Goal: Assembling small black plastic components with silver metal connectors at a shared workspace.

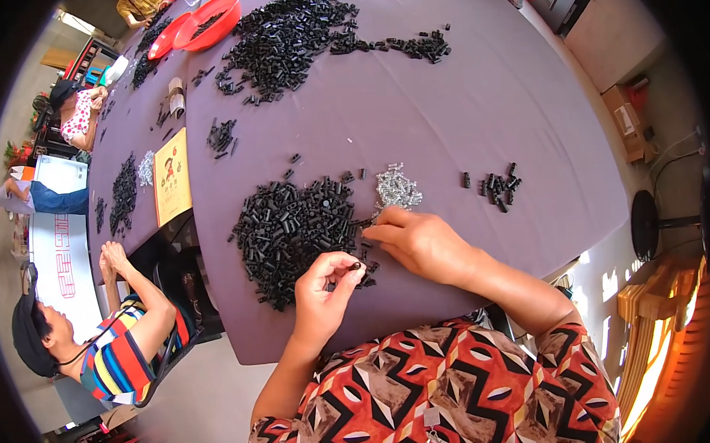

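Evidently a black tube (355,266) sits pinched between left fingers (345,284); right fingers (386,234): grip unclear.

The short cylinders (291,216) are showing black, and the tiny pieces (397,188) are gleaming silver. The tablecloth (476,97) is looking greyish purple, while the wearer's shirt (457,375) is bearing zigzags and diamonds in red, black, brown and white.

The left hand (320,290) covers all but the end of a small black piece (355,266); whether the right hand (429,240) pinches anything, I cannot tell from here. Silver bits (397,186) lie too small to make out singly, while the view's top edge cuts off a co-worker in yellow (143,4).
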